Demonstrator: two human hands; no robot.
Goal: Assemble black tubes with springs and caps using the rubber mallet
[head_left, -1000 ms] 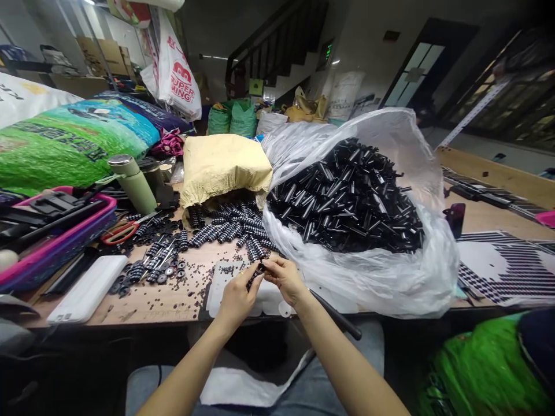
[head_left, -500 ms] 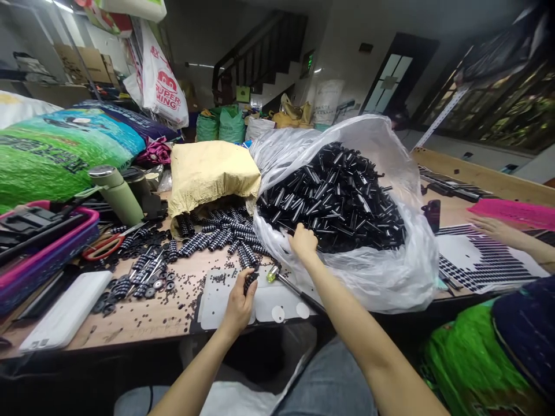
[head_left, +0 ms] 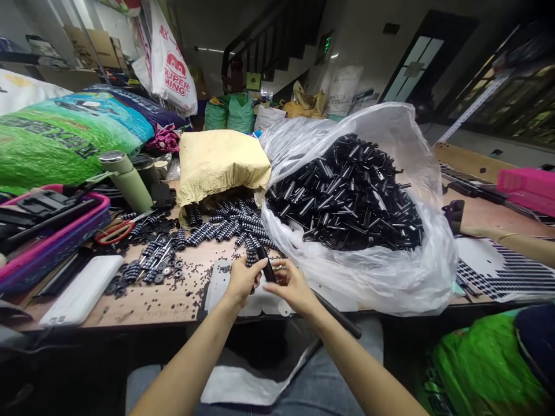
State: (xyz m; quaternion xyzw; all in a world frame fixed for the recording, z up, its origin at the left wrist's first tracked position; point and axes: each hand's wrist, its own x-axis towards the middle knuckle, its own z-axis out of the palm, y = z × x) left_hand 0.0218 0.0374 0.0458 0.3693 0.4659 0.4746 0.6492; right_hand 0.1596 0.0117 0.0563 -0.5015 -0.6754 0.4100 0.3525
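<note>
Loosely heaped, black parts [head_left: 342, 196] lie inside the open plastic bag [head_left: 381, 277].

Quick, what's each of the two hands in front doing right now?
Left hand: closed, thumb at the black tube; whatever else it grips is hidden.
Right hand: closed, holding the tube's near end.
</note>
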